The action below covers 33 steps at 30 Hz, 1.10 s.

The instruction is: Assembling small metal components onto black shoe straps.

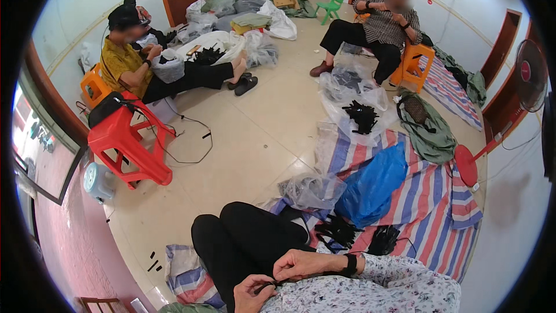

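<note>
Both hands work low over the lap: left hand (pixel 253 293) has fingers curled shut on a small black piece (pixel 267 284), right hand (pixel 298 265) pinches the same piece from above, fingertips closed, black band on that wrist. Hands meet at the piece, so it looks held taut between them, close to the body for fine work. What the piece is exactly: too small to tell.

Just beyond the hands, the person's black-trousered knees (pixel 249 237). Right of the knees, loose heaps of similar black pieces (pixel 339 230) lie on a striped sheet (pixel 428 220) spread on the floor, probably within reach as stock, and the sheet keeps them off the tiles. Blue bag (pixel 373 185) and clear plastic bag (pixel 313 190) sit just past those heaps.

Farther out, bare beige tiled floor (pixel 255 133). Red plastic stool (pixel 130 145) far left of the hands, cable trailing from it. Red standing fan (pixel 521 81) far right by the wall.

Far end: one person seated low on the floor at left, another on an orange stool (pixel 418 61) at right, each with plastic bags and black pieces beside them. Bundles and a green child's chair (pixel 331 4) near brown doors.
</note>
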Tool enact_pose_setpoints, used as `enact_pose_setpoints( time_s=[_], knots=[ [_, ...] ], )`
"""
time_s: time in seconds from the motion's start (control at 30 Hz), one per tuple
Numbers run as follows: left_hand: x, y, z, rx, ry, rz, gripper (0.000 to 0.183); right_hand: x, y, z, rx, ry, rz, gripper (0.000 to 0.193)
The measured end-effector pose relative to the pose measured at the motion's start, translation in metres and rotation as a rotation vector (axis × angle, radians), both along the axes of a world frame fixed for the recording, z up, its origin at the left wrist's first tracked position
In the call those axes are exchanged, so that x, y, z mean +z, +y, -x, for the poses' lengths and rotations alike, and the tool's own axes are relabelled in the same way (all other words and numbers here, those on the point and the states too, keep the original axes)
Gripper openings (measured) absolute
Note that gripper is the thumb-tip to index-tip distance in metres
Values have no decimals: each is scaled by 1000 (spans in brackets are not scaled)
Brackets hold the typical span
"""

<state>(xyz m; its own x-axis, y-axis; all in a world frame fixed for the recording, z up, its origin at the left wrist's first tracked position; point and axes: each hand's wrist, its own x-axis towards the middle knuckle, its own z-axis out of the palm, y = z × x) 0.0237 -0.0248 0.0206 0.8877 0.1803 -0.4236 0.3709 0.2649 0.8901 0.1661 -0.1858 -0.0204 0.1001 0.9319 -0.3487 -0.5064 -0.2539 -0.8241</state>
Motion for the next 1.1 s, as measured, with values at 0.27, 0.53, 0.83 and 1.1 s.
enact_pose_setpoints(
  time_s=[0.27, 0.53, 0.83, 1.1],
  knots=[
    [1, -1, 14, 0, -35, -10, 15, -9, 1, 11, 45, -13, -33, 21],
    [2, -2, 14, 11, 11, -5, 15, -10, -1, 7, 90, -11, -19, 22],
    [7, -1, 11, -16, 60, 42, 14, -9, -3, 4, 128, 58, -32, 22],
    [2, 2, 10, -72, 69, 97, 15, -11, -2, 4, 145, 55, -92, 20]
  ],
)
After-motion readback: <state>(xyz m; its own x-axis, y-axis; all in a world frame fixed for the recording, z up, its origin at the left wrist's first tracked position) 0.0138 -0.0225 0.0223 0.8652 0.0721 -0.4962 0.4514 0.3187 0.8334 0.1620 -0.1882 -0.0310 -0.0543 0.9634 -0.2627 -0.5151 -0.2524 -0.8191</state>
